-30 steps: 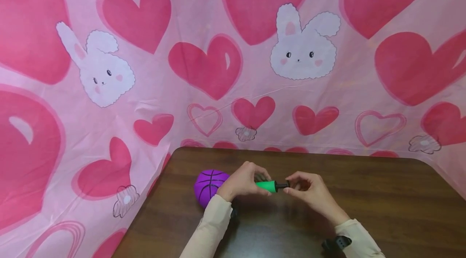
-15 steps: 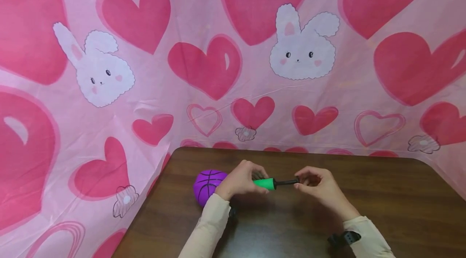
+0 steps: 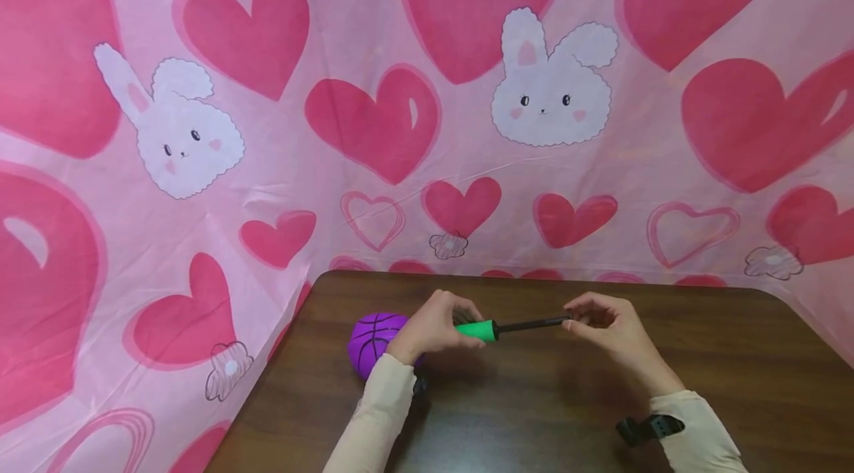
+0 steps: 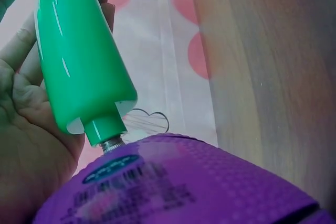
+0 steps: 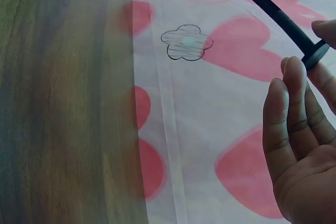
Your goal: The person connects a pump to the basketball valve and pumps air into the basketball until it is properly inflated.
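My left hand (image 3: 437, 325) grips the green barrel of a small hand pump (image 3: 477, 331), held level above the table. In the left wrist view, the barrel's narrow end carries a metal needle (image 4: 112, 144) that meets a purple ball (image 4: 173, 182) with a printed label. The ball (image 3: 373, 339) has black basketball lines and is partly hidden behind my left hand. The pump's black rod (image 3: 534, 325) is drawn far out to the right. My right hand (image 3: 610, 325) pinches the disc-shaped handle (image 5: 316, 54) at the rod's end between thumb and fingers.
A brown wooden table (image 3: 520, 414) with rounded corners lies beneath the hands. Behind it hangs a pink cloth (image 3: 467, 154) printed with hearts and rabbits, close along the far edge. Black straps (image 3: 650, 428) sit on the wrists.
My right hand has moved right and slightly up, pulling the black rod out of the green barrel. My left hand, pump barrel and ball have drifted slightly left in view.
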Available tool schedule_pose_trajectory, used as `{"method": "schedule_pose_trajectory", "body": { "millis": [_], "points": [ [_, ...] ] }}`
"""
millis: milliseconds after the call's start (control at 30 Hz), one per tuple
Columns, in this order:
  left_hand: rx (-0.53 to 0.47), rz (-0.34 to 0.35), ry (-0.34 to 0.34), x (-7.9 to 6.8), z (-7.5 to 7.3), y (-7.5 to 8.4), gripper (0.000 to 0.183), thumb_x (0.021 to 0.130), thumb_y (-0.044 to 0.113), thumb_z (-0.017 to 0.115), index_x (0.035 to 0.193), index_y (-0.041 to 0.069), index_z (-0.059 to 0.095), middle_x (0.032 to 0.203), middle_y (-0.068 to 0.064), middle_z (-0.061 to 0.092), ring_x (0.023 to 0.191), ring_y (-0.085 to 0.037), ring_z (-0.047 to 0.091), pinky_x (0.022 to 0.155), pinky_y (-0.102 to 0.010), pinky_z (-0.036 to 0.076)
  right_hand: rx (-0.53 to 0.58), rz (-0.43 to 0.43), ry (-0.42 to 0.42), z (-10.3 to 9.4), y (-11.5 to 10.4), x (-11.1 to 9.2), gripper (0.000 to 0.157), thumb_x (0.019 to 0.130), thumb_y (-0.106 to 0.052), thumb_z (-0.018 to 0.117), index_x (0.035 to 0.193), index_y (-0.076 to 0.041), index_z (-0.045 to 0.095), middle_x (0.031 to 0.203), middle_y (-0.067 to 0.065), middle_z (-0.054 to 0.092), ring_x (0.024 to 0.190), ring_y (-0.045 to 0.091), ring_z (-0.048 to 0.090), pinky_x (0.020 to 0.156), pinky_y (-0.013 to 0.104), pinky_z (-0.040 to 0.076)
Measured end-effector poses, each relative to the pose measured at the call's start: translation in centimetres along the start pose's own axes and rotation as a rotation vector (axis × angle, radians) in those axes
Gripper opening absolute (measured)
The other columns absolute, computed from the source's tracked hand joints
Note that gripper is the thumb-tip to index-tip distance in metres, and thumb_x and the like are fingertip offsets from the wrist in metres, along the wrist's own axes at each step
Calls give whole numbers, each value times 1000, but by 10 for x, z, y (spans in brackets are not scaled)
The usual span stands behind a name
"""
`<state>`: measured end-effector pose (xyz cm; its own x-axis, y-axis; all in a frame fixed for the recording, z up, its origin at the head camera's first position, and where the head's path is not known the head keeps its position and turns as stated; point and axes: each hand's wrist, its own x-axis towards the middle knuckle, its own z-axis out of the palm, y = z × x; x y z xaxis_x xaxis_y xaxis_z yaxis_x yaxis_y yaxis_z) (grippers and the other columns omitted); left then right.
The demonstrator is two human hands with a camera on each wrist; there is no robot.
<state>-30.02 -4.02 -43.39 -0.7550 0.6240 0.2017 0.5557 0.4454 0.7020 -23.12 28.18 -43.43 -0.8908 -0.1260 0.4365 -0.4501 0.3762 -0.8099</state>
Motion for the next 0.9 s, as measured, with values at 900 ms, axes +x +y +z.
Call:
{"method": "schedule_pose_trajectory", "body": {
  "millis": [900],
  "points": [
    [73, 48, -10, 4, 11, 10, 28, 76, 22, 95, 99, 10, 84, 90, 5, 81, 74, 1, 63, 74, -15, 56, 92, 86, -53, 54, 3, -6, 23, 87, -5, 82, 108, 4, 76, 80, -15, 72, 63, 6, 61, 57, 31, 56]
  ]
}}
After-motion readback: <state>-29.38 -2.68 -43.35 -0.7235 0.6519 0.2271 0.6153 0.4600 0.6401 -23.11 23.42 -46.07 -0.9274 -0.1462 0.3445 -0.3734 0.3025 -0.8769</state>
